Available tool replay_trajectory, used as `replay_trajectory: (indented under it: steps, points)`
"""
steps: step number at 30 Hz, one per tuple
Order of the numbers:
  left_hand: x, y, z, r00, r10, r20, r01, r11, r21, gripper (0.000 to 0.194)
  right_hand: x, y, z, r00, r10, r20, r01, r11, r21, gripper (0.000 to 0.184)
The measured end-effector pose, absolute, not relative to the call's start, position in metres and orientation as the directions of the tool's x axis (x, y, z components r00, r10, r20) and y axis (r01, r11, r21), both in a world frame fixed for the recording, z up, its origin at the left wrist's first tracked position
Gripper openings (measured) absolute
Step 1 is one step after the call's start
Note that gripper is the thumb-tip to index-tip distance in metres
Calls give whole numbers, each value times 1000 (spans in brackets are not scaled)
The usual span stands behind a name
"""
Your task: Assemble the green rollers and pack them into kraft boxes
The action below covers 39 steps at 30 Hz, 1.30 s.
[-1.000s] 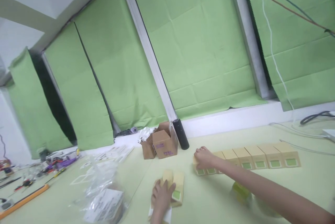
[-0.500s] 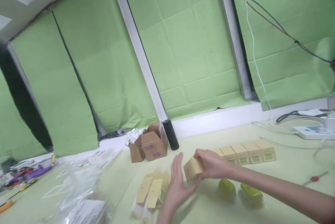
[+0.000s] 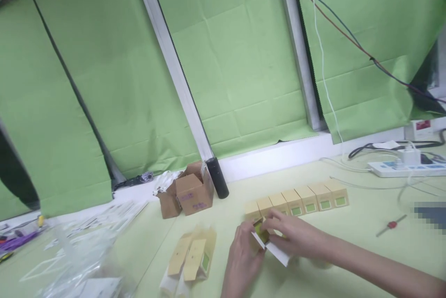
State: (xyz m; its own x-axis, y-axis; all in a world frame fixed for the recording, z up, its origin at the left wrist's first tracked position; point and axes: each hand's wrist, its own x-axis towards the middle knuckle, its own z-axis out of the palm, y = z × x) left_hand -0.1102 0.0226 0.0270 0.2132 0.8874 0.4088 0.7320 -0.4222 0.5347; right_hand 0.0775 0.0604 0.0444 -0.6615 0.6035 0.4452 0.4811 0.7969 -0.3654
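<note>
My left hand (image 3: 244,256) and my right hand (image 3: 291,237) meet low in the middle, both closed around a small tan box (image 3: 261,235) with its white flap open and something green showing inside. Just behind them a row of several small tan boxes with green windows (image 3: 298,200) stands on the pale green table (image 3: 348,251). A pile of flat, unfolded tan boxes (image 3: 191,256) lies to the left of my left hand.
A brown cardboard carton (image 3: 190,193) and a black cylinder (image 3: 217,178) stand near the wall. Clear plastic bags (image 3: 80,256) lie at the left. A white power strip (image 3: 406,168) with cables sits at the right, and a small red tool (image 3: 392,225) near it.
My right hand brought the tan box down and toward me from the row. My left hand closed onto it, and its flap is now open. The view swung right.
</note>
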Motion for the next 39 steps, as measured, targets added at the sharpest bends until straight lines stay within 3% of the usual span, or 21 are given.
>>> replay_trajectory:
  steps: [5, 8, 10, 13, 16, 18, 21, 24, 26, 33, 39]
  points:
    - [-124, 17, 29, 201, 925, 322, 811, -341, 475, 34, 46, 75, 48, -649, 596, 474, 508, 802, -313, 12]
    - [-149, 12, 32, 40, 975, 218, 832, -154, 532, 41, 45, 79, 48, -611, 609, 505, 507, 792, -340, 9]
    - [-168, 9, 35, -125, 968, 219, 750, -52, 659, 42, 48, 81, 43, -596, 631, 497, 528, 774, -349, 10]
    - [-180, 9, 41, -326, 915, 237, 495, -48, 867, 52, 53, 83, 27, -624, 647, 439, 564, 761, -321, 13]
    - [-168, 16, 46, -380, 923, 57, 63, -36, 997, 64, 51, 79, 13, -667, 632, 395, 576, 773, -264, 17]
    - [-155, 22, 49, -309, 946, -94, -278, 5, 961, 66, 48, 74, 11, -669, 619, 411, 577, 781, -238, 24]
    - [-143, 29, 55, -147, 977, -157, -489, 67, 870, 49, 39, 71, 22, -694, 449, 562, 521, 853, -37, 48]
    - [-146, 33, 60, -75, 981, -177, -530, 111, 841, 29, 24, 78, 41, -723, 125, 680, 434, 847, 306, 38]
    - [-154, 34, 63, -86, 978, -188, -550, 110, 828, 23, 11, 86, 52, -732, 19, 681, 398, 823, 405, 25]
    - [-185, 30, 66, -251, 950, -185, -523, 28, 852, 24, -27, 108, 55, -775, -162, 611, 240, 818, 522, 19]
    - [-192, 31, 61, -338, 930, -146, -475, -34, 879, 22, -43, 114, 43, -816, -110, 568, 195, 872, 450, 19]
